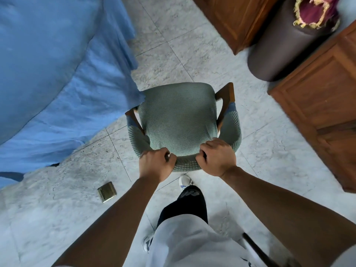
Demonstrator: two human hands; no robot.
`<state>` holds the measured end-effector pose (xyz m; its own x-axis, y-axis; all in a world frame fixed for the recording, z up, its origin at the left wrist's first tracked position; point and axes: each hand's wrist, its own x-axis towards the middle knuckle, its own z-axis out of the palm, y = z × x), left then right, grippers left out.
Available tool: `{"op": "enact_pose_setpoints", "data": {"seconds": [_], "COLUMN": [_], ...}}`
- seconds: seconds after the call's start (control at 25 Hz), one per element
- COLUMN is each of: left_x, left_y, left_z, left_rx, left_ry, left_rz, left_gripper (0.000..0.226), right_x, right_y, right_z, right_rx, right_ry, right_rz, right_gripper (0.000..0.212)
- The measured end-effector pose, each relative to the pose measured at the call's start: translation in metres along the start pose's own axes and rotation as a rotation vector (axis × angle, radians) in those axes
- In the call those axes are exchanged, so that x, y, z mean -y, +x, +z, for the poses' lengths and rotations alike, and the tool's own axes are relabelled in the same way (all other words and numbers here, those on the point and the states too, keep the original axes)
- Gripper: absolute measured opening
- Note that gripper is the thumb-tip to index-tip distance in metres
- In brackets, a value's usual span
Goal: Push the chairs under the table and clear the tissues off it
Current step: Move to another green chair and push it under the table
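Gripping chair, both hands.

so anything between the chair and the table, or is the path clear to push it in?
Nothing visible blocks it. Both the left hand and right hand grip the chair by its backrest top, and its front left corner already meets the table's hanging blue tablecloth. What lies under the cloth is hidden.
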<state>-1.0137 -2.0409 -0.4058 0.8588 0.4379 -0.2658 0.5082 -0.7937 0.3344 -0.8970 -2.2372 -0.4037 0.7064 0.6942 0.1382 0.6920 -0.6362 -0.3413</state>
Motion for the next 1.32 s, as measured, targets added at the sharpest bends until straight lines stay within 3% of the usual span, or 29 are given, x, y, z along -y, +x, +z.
{"op": "enact_pose_setpoints", "data": {"seconds": [0.16, 0.56, 1.12, 1.32], "left_x": [-0.039, -0.103, -0.327, -0.375], "left_y": [0.014, 0.022, 0.044, 0.057], "left_z": [0.004, 0.023, 0.093, 0.114], "left_rx": [-0.004, -0.132, -0.251, -0.284], "left_ry": [-0.002, -0.045, -0.129, -0.146], "left_rz": [-0.048, -0.195, -0.624, -0.724], "left_gripper": [0.044, 0.058, 0.062, 0.060], "right_x": [-0.046, -0.109, -0.306, -0.337], "right_y": [0.021, 0.043, 0.096, 0.126], "right_z": [-0.009, -0.024, -0.084, -0.094], "right_rx": [-0.082, -0.076, 0.000, 0.046], "right_ry": [-0.023, 0.019, 0.206, 0.260], "right_rz": [-0.104, -0.278, -0.734, -0.877], "right_gripper": [0.025, 0.024, 0.022, 0.020]}}
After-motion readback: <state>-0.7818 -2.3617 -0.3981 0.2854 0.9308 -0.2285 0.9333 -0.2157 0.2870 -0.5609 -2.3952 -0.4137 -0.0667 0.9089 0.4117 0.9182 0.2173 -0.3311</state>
